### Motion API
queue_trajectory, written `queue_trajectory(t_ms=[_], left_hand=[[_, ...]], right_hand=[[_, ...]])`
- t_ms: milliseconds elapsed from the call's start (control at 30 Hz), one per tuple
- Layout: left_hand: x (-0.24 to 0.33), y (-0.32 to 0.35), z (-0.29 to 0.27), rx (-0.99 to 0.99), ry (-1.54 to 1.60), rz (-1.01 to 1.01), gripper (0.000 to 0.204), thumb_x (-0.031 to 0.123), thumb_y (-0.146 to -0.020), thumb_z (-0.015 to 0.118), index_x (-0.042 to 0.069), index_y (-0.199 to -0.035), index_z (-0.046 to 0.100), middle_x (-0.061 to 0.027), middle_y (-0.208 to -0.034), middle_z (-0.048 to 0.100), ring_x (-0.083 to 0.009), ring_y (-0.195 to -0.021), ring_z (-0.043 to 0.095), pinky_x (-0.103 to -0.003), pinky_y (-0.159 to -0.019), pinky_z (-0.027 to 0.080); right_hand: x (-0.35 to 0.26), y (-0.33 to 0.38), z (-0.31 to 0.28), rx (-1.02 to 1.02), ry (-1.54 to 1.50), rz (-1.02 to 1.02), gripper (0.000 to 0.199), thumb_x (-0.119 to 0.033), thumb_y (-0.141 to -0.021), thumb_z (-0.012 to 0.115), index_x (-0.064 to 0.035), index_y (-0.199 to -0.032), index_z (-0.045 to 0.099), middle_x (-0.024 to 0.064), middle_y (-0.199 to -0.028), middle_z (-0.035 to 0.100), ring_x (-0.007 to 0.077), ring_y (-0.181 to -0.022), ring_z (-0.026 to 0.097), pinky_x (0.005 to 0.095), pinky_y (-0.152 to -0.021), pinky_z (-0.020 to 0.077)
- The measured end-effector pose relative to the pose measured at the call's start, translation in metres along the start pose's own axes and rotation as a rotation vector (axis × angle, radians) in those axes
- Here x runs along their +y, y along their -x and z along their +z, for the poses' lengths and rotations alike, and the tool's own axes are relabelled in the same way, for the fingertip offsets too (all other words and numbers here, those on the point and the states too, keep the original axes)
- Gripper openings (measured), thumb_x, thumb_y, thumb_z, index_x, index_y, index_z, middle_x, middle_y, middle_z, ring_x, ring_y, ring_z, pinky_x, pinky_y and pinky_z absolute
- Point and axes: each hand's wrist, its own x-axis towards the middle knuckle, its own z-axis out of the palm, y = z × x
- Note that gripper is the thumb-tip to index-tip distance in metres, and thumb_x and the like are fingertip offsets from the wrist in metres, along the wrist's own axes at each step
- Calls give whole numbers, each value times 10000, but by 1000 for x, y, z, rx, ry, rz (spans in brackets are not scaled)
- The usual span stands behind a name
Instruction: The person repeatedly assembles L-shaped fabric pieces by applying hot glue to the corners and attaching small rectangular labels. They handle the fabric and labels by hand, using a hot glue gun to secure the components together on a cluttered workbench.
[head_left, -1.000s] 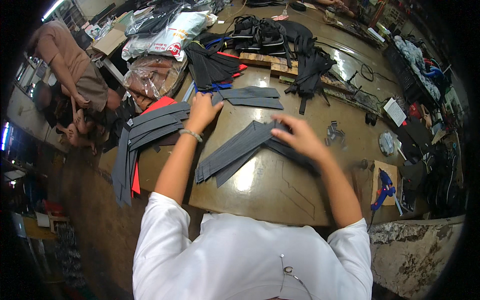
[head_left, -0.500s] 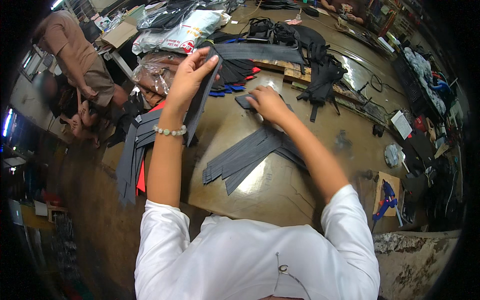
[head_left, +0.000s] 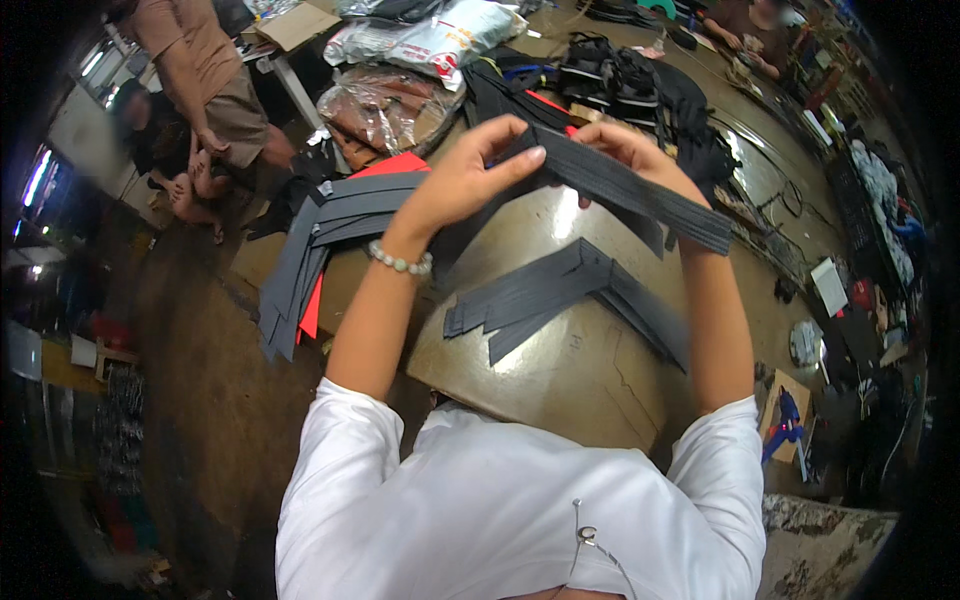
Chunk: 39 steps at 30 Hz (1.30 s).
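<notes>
Above the table I hold a dark grey webbing strap [head_left: 640,190] in both hands. My left hand [head_left: 470,180], closed, pinches it at a bend between thumb and fingers. My right hand [head_left: 645,160] grips the strap from behind; some of its fingers are hidden by the strap, and a length hangs past the wrist. Below my hands, a pile of bent dark grey straps [head_left: 540,290] lies fanned out on the brown table [head_left: 520,375]. Left of my left forearm, more grey straps [head_left: 300,250] overlap red pieces [head_left: 312,308] at the table's edge.
Behind my hands lie a clear plastic bag of brown pieces [head_left: 385,110], a white plastic package [head_left: 440,40] and black bags [head_left: 610,75]. A blue glue gun [head_left: 787,425] rests on a board at right. Two people are at the left, another sits far right.
My right hand has risen from the table pile and now grips the strap. My left hand has shifted right and down with the strap, bringing both hands close together.
</notes>
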Motion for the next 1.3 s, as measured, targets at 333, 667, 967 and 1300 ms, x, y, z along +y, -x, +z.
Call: queue_trajectory(t_ms=[333, 667, 967, 1300], left_hand=[[31, -13, 34, 5, -299, -110, 453, 213, -846, 773, 49, -1236, 611, -10, -933, 651, -57, -866, 575, -220, -751, 472], [-63, 60, 148, 5, -898, -199, 617, 359, -753, 787, -13, -1183, 547, -183, -1058, 550, -367, -1053, 542, -431, -890, 464], [-64, 48, 146, 44, -1003, -202, 477, 300, -718, 769, -11, -1035, 596, -189, -957, 610, -363, -932, 592, -448, -799, 483], [-19, 14, 97, 44, -812, -113, 491, 351, -717, 801, 15, -1030, 628, -217, -824, 678, -378, -798, 673, -439, -733, 524]], right_hand=[[-34, 88, 10, 176, 157, 345, 461, -210, -970, 605, 23, -1356, 509, 89, -1186, 644, 127, -1050, 594, 284, -925, 472], [86, 159, 36, 481, 968, 551, 363, -164, -935, 534, 33, -1237, 568, 255, -1171, 606, 410, -1108, 571, 446, -972, 445], [82, 154, 51, 562, 969, 514, 525, -333, -863, 662, 14, -1242, 553, 216, -1150, 596, 387, -1076, 575, 444, -939, 451], [64, 129, 32, 657, 881, 323, 612, -418, -758, 792, 43, -1102, 583, 223, -1082, 618, 352, -1045, 562, 420, -911, 446]])
